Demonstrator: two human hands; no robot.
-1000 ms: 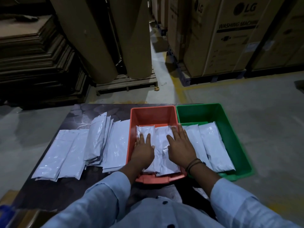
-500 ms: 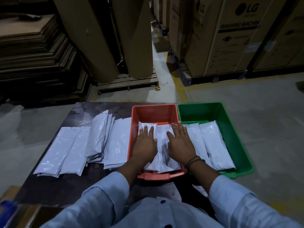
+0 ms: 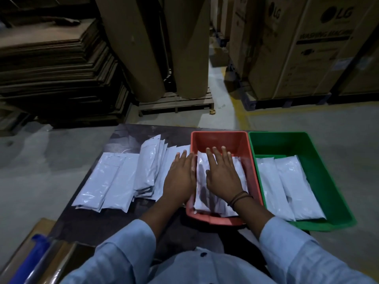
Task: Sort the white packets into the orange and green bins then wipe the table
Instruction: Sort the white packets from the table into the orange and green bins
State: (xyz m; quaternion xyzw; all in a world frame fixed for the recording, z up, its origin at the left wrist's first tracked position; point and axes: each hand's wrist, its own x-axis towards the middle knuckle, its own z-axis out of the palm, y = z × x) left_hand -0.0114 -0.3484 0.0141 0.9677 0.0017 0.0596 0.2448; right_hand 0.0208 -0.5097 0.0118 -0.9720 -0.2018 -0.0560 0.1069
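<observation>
While your right hand lies flat on the white packets inside the orange bin, its fingers are straight and slightly spread, clamped on nothing. Your left hand lies flat just left of that bin, partly over its left wall. Its fingers are straight and close together above the nearest of the loose packets, which are spread over the table to the bin's left. Touching the orange bin's right side, the green bin holds a pair of packets side by side. Well behind the orange bin to the right, cardboard cartons read "LG" and "WASHING MACHINE", the last letters blurred.
</observation>
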